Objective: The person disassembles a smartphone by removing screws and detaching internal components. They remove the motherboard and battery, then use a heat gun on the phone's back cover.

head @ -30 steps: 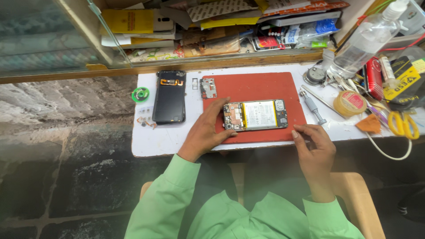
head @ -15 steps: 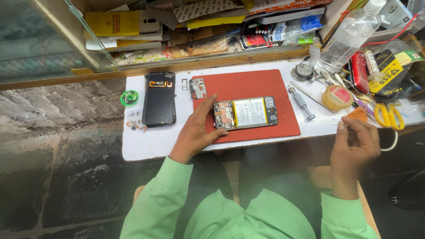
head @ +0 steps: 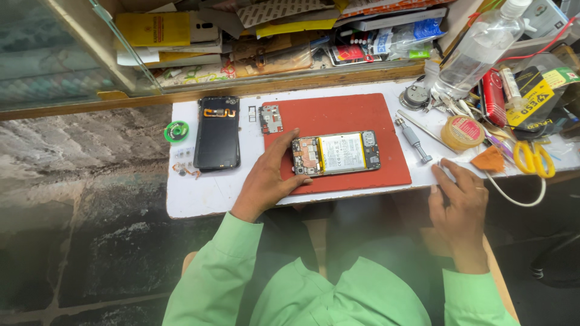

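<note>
An opened phone (head: 342,153), its battery and boards showing, lies on a red mat (head: 338,115) on the white table (head: 205,190). My left hand (head: 266,178) grips the phone's left end, thumb below and fingers above. My right hand (head: 459,199) sits at the table's front edge, right of the mat, fingers bent. A small pale thing shows at its fingertips; whether it is held is unclear. An orange triangular pick (head: 488,160) lies just to the right of that hand. A metal screwdriver (head: 414,140) lies between mat and hand.
A black phone back cover (head: 217,136), a small circuit board (head: 271,118) and a green tape roll (head: 176,131) lie left of the mat. At the right are a tape roll (head: 462,131), yellow scissors (head: 534,158), a clear bottle (head: 477,48) and a white cable (head: 519,196). Cluttered shelf behind.
My right hand has moved from the mat's front right corner out to the right, then settled at the table edge near the orange pick. My left hand has stayed on the phone.
</note>
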